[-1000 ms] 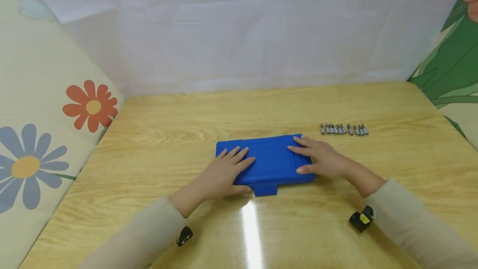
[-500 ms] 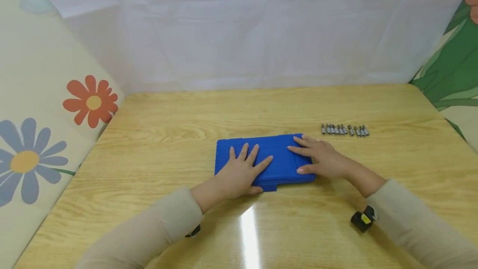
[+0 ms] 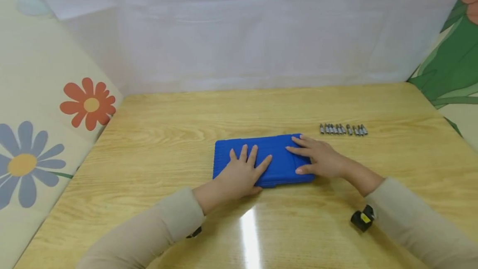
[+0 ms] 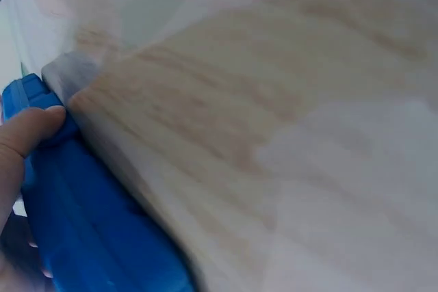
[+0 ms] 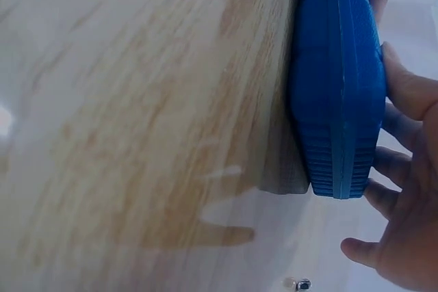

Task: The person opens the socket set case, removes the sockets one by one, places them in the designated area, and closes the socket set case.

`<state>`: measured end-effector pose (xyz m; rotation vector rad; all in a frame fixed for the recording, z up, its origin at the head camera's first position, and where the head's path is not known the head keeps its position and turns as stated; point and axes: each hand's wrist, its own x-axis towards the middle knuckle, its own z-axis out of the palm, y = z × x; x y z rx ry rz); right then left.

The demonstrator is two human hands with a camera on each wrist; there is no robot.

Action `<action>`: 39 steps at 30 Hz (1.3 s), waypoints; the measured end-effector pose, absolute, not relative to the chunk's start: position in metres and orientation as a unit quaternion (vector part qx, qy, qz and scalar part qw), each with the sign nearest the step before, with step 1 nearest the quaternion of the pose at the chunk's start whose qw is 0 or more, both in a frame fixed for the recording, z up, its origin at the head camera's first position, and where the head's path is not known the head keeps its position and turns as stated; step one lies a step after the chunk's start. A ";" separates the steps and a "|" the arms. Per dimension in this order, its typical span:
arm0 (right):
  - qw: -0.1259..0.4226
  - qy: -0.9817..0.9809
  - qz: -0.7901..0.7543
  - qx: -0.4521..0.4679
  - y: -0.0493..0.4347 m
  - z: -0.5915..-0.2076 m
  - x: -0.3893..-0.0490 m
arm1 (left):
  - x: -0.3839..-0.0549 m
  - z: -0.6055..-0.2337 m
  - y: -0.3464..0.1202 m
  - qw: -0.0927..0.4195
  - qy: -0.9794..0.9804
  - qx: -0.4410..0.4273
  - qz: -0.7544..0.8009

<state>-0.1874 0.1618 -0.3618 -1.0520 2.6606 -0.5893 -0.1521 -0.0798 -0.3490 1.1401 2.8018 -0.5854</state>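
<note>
A closed blue plastic case (image 3: 279, 146) lies flat on the wooden table in the head view. Over the left half of its lid, my left hand (image 3: 239, 175) rests with fingers straight and spread. In the left wrist view its thumb (image 4: 31, 128) presses on the latch (image 4: 65, 131) at the case's front side. My right hand (image 3: 323, 159) touches the right end of the lid, fingers stretched out. From the right wrist view, the ribbed end of the case faces me, with the right hand's fingers along the lid side.
Several metal screwdriver bits (image 3: 349, 129) lie in a row behind and to the right of the case. Behind the wooden table (image 3: 168, 115) hangs a white sheet (image 3: 224, 32). A small black camera (image 3: 362, 219) is worn at the right wrist.
My left hand has slid to the right over the lid toward the middle. The latch flap that stuck out at the front now lies against the case. The right hand stays put.
</note>
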 end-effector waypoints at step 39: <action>0.119 0.906 -0.192 -0.357 0.156 -0.362 -0.191 | -0.153 -0.354 -0.083 0.017 0.905 0.377 -0.195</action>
